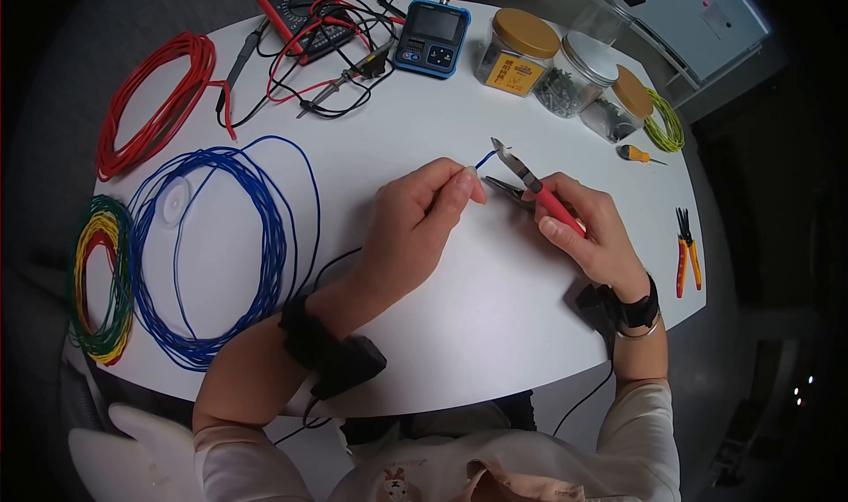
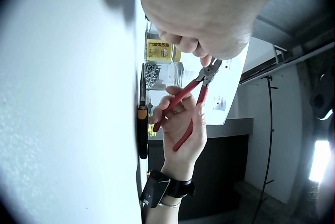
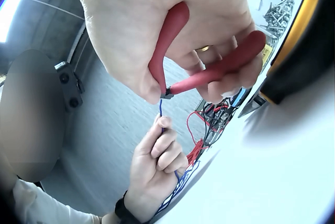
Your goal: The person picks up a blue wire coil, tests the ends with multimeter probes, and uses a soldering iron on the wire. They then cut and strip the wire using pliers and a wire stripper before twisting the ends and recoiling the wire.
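Between the thumb and fingertips of my left hand (image 1: 415,219) a blue wire (image 1: 484,159) is pinched, its short end sticking out. My right hand (image 1: 590,228) holds red-handled pliers (image 1: 555,207), the handles spread apart. The pliers' head meets the wire end in the head view; in the right wrist view the blue wire (image 3: 160,108) runs up to it from the left fingertips. Behind the right hand, a second pair of pliers (image 1: 503,187) lies on the table, partly hidden; its orange-and-black handle (image 2: 142,130) shows in the left wrist view.
Coils of blue wire (image 1: 274,228), red wire (image 1: 205,69) and green-yellow wire (image 1: 108,347) lie left on the white table (image 1: 495,325). A red multimeter (image 1: 296,6), tangled leads and a small oscilloscope (image 1: 431,38) stand behind. Jars (image 1: 521,34), a screwdriver (image 1: 632,153) and red-yellow pliers (image 1: 683,259) are right.
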### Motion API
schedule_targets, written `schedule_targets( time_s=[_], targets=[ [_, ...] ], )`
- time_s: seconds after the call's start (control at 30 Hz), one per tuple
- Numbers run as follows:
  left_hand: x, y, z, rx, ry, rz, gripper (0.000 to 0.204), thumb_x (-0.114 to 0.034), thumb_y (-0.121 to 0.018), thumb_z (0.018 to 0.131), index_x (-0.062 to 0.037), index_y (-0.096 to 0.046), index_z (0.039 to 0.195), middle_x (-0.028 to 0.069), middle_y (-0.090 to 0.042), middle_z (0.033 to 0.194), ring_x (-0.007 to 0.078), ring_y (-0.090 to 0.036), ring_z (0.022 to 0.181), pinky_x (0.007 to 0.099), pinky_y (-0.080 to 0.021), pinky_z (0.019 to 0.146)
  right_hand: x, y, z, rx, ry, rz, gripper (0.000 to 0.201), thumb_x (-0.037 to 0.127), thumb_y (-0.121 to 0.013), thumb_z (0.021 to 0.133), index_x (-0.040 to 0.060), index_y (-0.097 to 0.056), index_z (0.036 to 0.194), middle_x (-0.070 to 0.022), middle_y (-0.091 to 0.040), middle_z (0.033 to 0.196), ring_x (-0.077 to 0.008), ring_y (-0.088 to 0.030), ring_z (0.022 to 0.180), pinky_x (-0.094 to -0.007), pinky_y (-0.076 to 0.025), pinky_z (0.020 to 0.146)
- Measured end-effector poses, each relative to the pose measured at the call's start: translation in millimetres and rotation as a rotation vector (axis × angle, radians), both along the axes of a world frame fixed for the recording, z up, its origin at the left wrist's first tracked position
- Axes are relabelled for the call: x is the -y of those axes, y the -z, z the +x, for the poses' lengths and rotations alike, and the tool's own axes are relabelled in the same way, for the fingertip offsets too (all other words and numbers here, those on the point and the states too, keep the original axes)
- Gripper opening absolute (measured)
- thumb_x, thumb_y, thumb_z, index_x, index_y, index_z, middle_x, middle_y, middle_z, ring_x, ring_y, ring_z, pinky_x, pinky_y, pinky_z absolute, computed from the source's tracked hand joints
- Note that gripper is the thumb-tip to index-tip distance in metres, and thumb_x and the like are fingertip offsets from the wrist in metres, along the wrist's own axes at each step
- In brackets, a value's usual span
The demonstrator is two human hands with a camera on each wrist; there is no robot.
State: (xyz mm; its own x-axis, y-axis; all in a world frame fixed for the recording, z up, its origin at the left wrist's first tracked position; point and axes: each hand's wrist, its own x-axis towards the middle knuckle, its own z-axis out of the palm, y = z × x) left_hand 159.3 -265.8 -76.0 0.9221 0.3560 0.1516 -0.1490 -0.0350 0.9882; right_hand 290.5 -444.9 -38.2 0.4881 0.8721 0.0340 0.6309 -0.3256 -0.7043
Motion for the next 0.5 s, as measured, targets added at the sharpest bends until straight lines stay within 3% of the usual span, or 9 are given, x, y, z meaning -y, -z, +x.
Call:
schedule_targets(
  time_s=[0.5],
  targets=[
    [0.3, 0.1, -0.2, -0.013, 0.017, -0.002, 0.028, -0.023, -0.043, 0.096, -0.0034, -0.057, 0.082, -0.0089, -0.030, 0.051, 0.0001, -0.024, 0.046, 0.0183, -0.019, 0.042, 1.3, -2.8, -1.2, 0.093, -0.018, -0.023, 0.035, 0.033, -0.062, 0.082, -0.0014, -0.055, 0.079, -0.0119, -0.044, 0.056, -0.0225, -0.041, 0.048, -0.0321, -0.034, 0.048]
  ],
)
